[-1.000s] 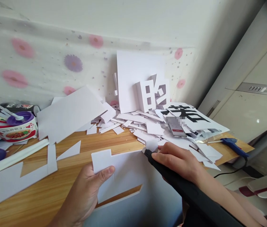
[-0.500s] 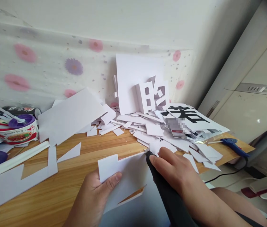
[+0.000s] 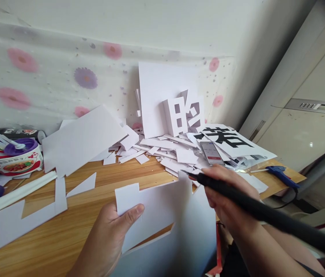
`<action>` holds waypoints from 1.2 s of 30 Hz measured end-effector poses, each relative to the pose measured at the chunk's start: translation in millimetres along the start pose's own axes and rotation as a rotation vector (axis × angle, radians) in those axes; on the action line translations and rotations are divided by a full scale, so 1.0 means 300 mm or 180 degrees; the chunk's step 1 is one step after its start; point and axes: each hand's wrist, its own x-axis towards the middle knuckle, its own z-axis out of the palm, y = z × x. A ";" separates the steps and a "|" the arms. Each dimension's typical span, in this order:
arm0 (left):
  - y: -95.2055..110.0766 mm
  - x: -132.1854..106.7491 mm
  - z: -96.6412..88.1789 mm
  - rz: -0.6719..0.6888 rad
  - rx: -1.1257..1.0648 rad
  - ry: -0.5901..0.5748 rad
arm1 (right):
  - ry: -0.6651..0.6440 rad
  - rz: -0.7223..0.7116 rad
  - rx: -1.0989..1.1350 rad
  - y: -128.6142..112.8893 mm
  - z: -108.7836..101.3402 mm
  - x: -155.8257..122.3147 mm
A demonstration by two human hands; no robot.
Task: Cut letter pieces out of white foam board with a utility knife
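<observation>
My left hand [image 3: 118, 223] pinches the left edge of a white foam board [image 3: 162, 206], thumb on top. The board has a step notch near the thumb and a slanted slit lower down, with table wood showing through the slit. My right hand [image 3: 228, 196] is closed around a long black pen-shaped cutter [image 3: 246, 200]. The cutter's thin tip points left, appearing just above the board's far right corner; whether it touches is unclear. Behind lies a heap of white board offcuts [image 3: 176, 154].
An upright white panel [image 3: 153, 96] backs a raised white character [image 3: 176, 115]. A phone [image 3: 212, 154], printed sheet [image 3: 237, 144] and blue glue gun [image 3: 280, 177] lie right. A tub with utensils [image 3: 18, 161], white tube [image 3: 18, 194] and cut boards are left.
My right hand has raised the cutter off the board's far edge and swung its body from steep to nearly level, toward the right. My left hand still holds the board.
</observation>
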 end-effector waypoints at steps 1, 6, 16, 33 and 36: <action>0.001 0.001 0.001 -0.0008 -0.0024 0.0003 | 0.0160 0.0199 0.0164 0.011 0.006 -0.002; 0.006 0.006 0.001 0.0033 -0.0150 0.0023 | 0.0611 0.0687 0.0056 0.020 0.041 -0.019; 0.013 -0.001 0.009 0.0012 -0.0100 0.0030 | 0.0949 0.0509 -0.0699 -0.002 0.098 -0.039; -0.005 -0.012 -0.010 0.0081 0.0201 -0.0037 | 0.0726 0.0312 -0.1103 -0.054 0.101 -0.021; -0.002 -0.017 -0.012 0.0078 0.0280 -0.0035 | 0.0605 0.0264 -0.1158 -0.058 0.099 -0.017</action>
